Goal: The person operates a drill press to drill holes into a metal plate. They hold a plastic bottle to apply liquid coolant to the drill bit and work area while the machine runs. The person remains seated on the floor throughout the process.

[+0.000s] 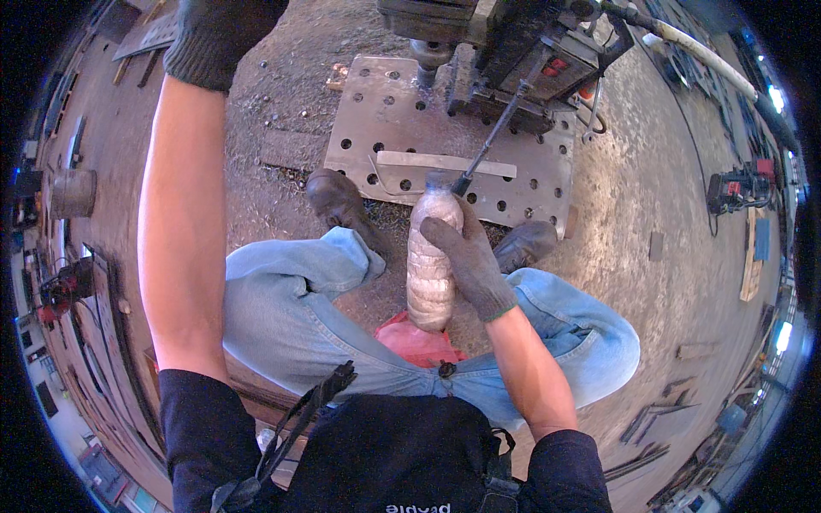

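My right hand (466, 261), in a grey work glove, is wrapped round a plastic bottle (430, 272) with cloudy, pale contents. The bottle stands nearly upright in the picture between my knees, its neck close to the grip of a lever (496, 137). My left hand (224, 34), in a dark knitted glove, reaches up to the top left edge, where its fingers are cut off from view. Beyond the bottle, a drilling machine (522, 64) stands on a steel plate (363, 107) full of round holes. A flat metal strip (445, 162) lies across the plate.
My boots (342, 205) flank the bottle at the plate's near edge. Metal shavings (278, 111) litter the floor to the left. A reddish bag (415, 340) lies between my legs. A pale hose (684, 38) runs along the upper right, and a red-and-black machine (740, 188) stands farther right.
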Demonstrator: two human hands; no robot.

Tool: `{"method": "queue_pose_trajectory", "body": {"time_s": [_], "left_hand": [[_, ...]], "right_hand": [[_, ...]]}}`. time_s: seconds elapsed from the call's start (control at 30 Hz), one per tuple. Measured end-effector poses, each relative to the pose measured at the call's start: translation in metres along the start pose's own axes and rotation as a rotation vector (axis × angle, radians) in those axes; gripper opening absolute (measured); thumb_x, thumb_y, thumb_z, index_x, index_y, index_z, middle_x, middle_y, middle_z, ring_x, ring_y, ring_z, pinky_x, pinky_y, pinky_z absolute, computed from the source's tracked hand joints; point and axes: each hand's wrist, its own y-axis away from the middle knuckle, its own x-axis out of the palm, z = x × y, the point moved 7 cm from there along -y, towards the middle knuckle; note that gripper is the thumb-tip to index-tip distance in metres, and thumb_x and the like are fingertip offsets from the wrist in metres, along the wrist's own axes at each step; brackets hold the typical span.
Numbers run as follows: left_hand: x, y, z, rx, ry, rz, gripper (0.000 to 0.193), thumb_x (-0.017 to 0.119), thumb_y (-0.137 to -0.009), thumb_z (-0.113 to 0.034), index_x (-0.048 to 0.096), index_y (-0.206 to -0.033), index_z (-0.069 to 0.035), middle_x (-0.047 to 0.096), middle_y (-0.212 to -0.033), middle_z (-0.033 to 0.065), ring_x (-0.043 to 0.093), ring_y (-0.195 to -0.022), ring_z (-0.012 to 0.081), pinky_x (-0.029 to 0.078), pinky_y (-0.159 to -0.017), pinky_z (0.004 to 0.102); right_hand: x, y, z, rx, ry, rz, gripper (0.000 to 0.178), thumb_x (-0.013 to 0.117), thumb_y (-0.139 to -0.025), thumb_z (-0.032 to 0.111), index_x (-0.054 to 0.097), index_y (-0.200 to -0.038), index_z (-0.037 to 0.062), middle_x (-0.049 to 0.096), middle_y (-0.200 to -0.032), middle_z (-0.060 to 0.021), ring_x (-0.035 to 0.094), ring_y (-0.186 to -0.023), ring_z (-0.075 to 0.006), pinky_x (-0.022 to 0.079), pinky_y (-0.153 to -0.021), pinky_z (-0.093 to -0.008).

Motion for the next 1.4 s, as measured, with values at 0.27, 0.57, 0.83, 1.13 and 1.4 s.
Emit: {"method": "queue_pose_trajectory", "body": {"time_s": [0.27, 0.57, 0.83, 1.13, 1.4], "left_hand": [[0.004, 0.0, 0.0, -0.051, 0.07, 0.086, 0.035, 0.052, -0.094, -0.039, 0.061, -0.105, -0.008, 0.06, -0.075, -0.0066, 0.044, -0.05, 0.0015, 0.034, -0.04, 0.016], [-0.003, 0.003, -0.004, 0.073, -0.036, -0.027, 0.037, 0.052, -0.094, -0.039, 0.061, -0.108, -0.006, 0.06, -0.074, -0.0067, 0.043, -0.047, 0.0009, 0.037, -0.04, 0.016], [0.009, 0.001, 0.002, 0.015, 0.123, 0.119, 0.037, 0.051, -0.095, -0.038, 0.06, -0.109, -0.005, 0.057, -0.072, -0.0083, 0.04, -0.046, 0.0007, 0.035, -0.039, 0.0161], [0.007, 0.005, -0.001, -0.045, 0.07, 0.034, 0.042, 0.051, -0.094, -0.04, 0.061, -0.111, -0.003, 0.057, -0.074, -0.0081, 0.041, -0.05, 0.0008, 0.034, -0.042, 0.0165], [-0.001, 0.005, -0.002, 0.075, -0.044, -0.068, 0.044, 0.051, -0.094, -0.042, 0.063, -0.111, -0.003, 0.062, -0.076, -0.005, 0.046, -0.051, 0.0029, 0.036, -0.042, 0.0171]], "right_hand": [[-0.006, -0.005, -0.049, 0.413, -0.352, 0.054, 0.05, 0.064, -0.089, 0.048, 0.057, -0.114, 0.0063, 0.059, -0.085, -0.0018, 0.059, -0.066, -0.0108, 0.052, -0.06, -0.0283], [-0.007, -0.003, -0.052, 0.494, -0.399, 0.047, 0.046, 0.065, -0.088, 0.049, 0.059, -0.107, 0.007, 0.06, -0.08, -0.0017, 0.059, -0.065, -0.0103, 0.051, -0.06, -0.0277], [-0.001, -0.001, -0.024, 0.279, -0.194, 0.063, 0.045, 0.074, -0.083, 0.032, 0.056, -0.113, 0.0033, 0.062, -0.097, -0.0056, 0.062, -0.082, -0.0149, 0.053, -0.073, -0.0308], [0.008, 0.001, -0.017, 0.179, -0.045, 0.094, 0.052, 0.071, -0.084, 0.032, 0.052, -0.122, 0.0019, 0.06, -0.1, -0.0063, 0.061, -0.087, -0.0154, 0.053, -0.076, -0.0318], [-0.011, -0.006, -0.061, 0.478, -0.29, 0.072, 0.047, 0.067, -0.087, 0.049, 0.06, -0.107, 0.0069, 0.062, -0.081, -0.0025, 0.059, -0.064, -0.0116, 0.05, -0.057, -0.0272]]}}
